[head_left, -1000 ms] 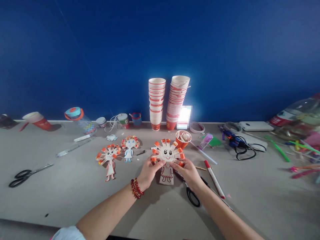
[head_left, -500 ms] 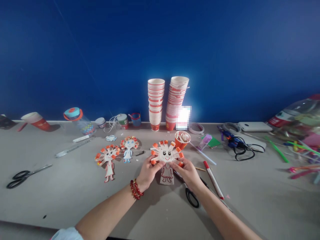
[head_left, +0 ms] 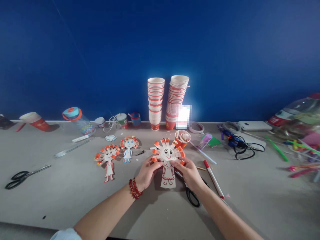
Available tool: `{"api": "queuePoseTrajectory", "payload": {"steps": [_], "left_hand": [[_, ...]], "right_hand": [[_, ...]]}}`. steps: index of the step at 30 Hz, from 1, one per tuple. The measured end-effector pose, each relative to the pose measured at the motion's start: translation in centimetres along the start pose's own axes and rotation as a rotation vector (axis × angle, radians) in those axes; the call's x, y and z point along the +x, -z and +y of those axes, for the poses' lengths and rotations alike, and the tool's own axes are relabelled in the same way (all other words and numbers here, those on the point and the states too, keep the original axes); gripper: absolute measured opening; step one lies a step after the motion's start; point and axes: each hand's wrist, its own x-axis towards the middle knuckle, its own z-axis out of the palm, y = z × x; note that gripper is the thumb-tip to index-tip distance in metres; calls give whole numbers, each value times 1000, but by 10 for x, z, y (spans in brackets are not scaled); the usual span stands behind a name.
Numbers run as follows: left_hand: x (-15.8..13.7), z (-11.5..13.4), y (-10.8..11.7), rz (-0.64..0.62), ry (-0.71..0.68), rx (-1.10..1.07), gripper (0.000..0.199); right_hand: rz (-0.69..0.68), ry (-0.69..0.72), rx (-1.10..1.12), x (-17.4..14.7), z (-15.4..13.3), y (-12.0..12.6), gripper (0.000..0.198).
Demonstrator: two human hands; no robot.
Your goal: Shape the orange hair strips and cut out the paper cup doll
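Broadly smiling paper doll (head_left: 168, 156), orange curls (head_left: 182, 154)

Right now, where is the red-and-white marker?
In the head view, the red-and-white marker lies on the table, right of centre, just to the right of the right hand, whose fingers hold a paper doll.
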Motion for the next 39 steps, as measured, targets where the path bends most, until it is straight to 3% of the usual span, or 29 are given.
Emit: {"api": "queuePoseTrajectory", "payload": {"steps": [11,20,24,32,39], "left_hand": [[-2,0,-6,-33,-9,-80,22],[2,-8,0,97,-73,109,23],[2,-7,1,103,-77,90,28],[4,-2,3,63,-85,-87,28],[5,-5,3,175,-79,49,36]], "right_hand": [[-2,-5,49,1,2,0,33],[-91,36,-12,-1,-2,-4,40],[-105,104,-94,0,-1,-3,36],[-73,54,-22,3,-2,-1,41],[-64,66,10,6,-5,1,40]]}}
